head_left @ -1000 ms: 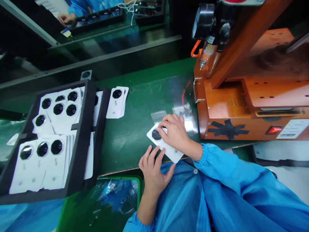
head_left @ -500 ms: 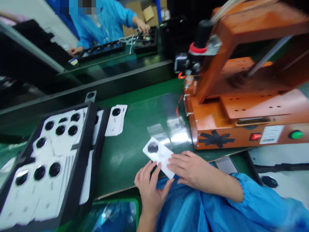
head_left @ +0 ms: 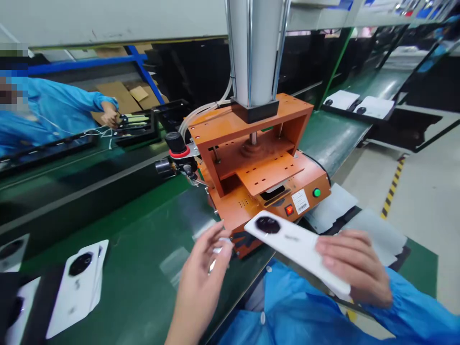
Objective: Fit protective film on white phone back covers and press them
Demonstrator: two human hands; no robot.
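Observation:
My right hand [head_left: 354,263] grips the lower end of a white phone back panel [head_left: 287,237], which has a round dark camera area at its upper left end. The panel is raised and tilted in front of the orange press [head_left: 251,167]. My left hand [head_left: 204,273] is to the left of the panel, apart from it, its fingers curled towards the thumb around a small pale, shiny piece that is hard to make out.
White panels [head_left: 77,282] lie on the green bench [head_left: 143,249] at left, beside a black tray [head_left: 36,311]. More panels sit in a tray [head_left: 373,112] at the far right. A co-worker in blue [head_left: 61,100] works behind the partition.
The view has swung right towards the press. My right hand has lifted the panel off the bench and carried it right. My left hand has come away from it.

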